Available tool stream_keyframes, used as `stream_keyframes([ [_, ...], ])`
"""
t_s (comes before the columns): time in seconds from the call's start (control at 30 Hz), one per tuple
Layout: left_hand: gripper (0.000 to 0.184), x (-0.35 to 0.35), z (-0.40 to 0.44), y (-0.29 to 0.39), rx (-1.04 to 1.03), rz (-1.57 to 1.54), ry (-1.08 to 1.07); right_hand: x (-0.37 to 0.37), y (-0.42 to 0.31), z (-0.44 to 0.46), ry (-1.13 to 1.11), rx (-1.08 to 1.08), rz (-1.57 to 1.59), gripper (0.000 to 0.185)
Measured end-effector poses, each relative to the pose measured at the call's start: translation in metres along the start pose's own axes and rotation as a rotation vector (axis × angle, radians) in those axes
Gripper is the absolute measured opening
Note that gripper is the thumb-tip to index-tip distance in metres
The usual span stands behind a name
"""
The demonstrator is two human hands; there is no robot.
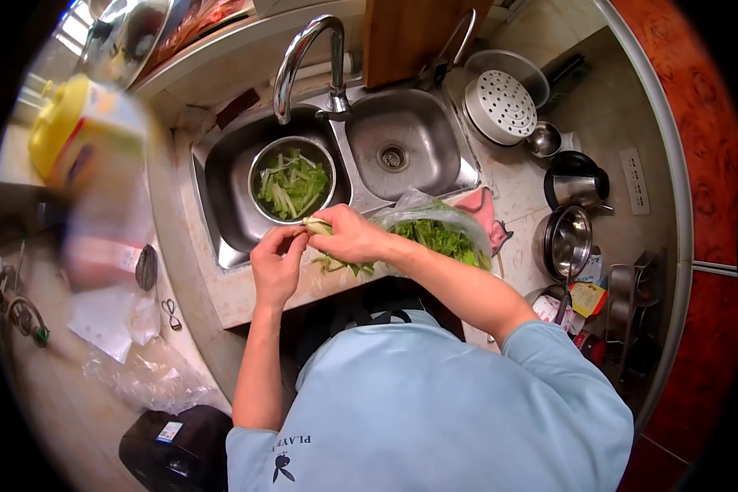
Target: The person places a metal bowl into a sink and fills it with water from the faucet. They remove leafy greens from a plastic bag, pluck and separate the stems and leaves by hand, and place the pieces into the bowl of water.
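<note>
My right hand [348,235] is closed around a bunch of leafy green vegetable [318,226], its pale stalk ends pointing left and some leaves hanging below the palm. The fingertips of my left hand [277,261] are pinched together at those stalk ends. Both hands are over the front edge of the sink. Just beyond them, a round metal bowl [334,182] in the left basin holds cut green stalks and leaves [291,182]. By my right wrist, a clear plastic bag [418,203] of leafy greens [441,239] lies on the counter, partly covered by the forearm.
A chrome faucet [336,66] arches over the double sink [406,123]. To the right are a white perforated steamer basket [504,107], a pink cloth [477,209] and metal pots [567,242]. At left are a blurred yellow-capped container [90,131], scissors [170,314] and crumpled plastic [152,373].
</note>
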State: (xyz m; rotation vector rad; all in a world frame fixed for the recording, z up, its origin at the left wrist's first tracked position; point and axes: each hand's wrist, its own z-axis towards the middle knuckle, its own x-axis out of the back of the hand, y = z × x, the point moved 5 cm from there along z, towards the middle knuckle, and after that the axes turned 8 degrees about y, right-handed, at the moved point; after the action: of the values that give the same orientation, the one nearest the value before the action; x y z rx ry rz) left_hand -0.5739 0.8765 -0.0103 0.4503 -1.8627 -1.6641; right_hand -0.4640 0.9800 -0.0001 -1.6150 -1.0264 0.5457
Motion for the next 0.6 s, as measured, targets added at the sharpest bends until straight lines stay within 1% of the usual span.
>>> stream_keyframes([
  [0.03, 0.010, 0.000, 0.001, 0.005, -0.061, 0.073, -0.004, 0.000, 0.000, 0.001, 0.041, 0.048, -0.082, 0.022],
  [0.07, 0.010, 0.000, 0.002, 0.009, -0.056, 0.072, 0.001, 0.001, -0.001, 0.002, 0.082, 0.099, -0.167, 0.025],
  [0.1, 0.009, -0.001, 0.003, 0.017, -0.137, 0.188, -0.006, 0.001, 0.002, 0.004, 0.112, 0.116, -0.238, 0.025],
  [0.13, 0.009, -0.003, 0.003, 0.022, -0.219, 0.304, -0.013, -0.001, 0.005, 0.007, 0.106, 0.114, -0.240, 0.025],
  [0.2, 0.006, -0.005, 0.003, 0.023, -0.253, 0.290, 0.017, 0.000, 0.023, 0.016, 0.191, -0.117, 0.012, 0.021],
  [0.23, 0.005, -0.002, 0.001, 0.015, -0.142, 0.279, 0.055, 0.003, 0.039, 0.027, 0.254, -0.201, 0.192, 0.017],
  [0.27, 0.005, 0.000, -0.001, 0.007, -0.030, 0.267, 0.093, 0.011, 0.052, 0.037, 0.307, -0.197, 0.279, 0.015],
  [0.3, 0.006, 0.003, -0.006, -0.005, 0.056, 0.206, 0.131, 0.018, 0.046, 0.040, 0.310, -0.152, 0.294, 0.016],
  [0.33, 0.006, 0.004, -0.011, -0.017, 0.056, 0.207, 0.134, 0.023, 0.040, 0.041, 0.314, -0.107, 0.312, 0.016],
  [0.37, 0.007, 0.005, -0.017, -0.028, 0.020, 0.247, 0.155, 0.024, 0.040, 0.045, 0.314, -0.109, 0.313, 0.016],
  [0.4, 0.007, 0.005, -0.024, -0.039, -0.017, 0.284, 0.176, 0.027, 0.039, 0.048, 0.308, -0.068, 0.203, 0.018],
  [0.43, 0.011, 0.004, -0.030, -0.053, 0.020, 0.320, 0.149, 0.031, 0.039, 0.052, 0.303, -0.027, 0.091, 0.020],
  [0.47, 0.011, 0.002, -0.035, -0.065, 0.019, 0.315, 0.150, 0.031, 0.044, 0.060, 0.303, -0.026, 0.087, 0.020],
  [0.53, 0.020, -0.006, -0.043, -0.091, 0.145, 0.413, 0.035, 0.032, 0.062, 0.080, 0.420, -0.101, 0.101, 0.023],
  [0.57, 0.032, -0.009, -0.045, -0.099, 0.147, 0.507, -0.043, 0.032, 0.065, 0.089, 0.417, -0.099, 0.098, 0.023],
  [0.6, 0.032, -0.008, -0.047, -0.099, 0.148, 0.506, -0.037, 0.032, 0.067, 0.098, 0.420, -0.128, 0.018, 0.026],
])
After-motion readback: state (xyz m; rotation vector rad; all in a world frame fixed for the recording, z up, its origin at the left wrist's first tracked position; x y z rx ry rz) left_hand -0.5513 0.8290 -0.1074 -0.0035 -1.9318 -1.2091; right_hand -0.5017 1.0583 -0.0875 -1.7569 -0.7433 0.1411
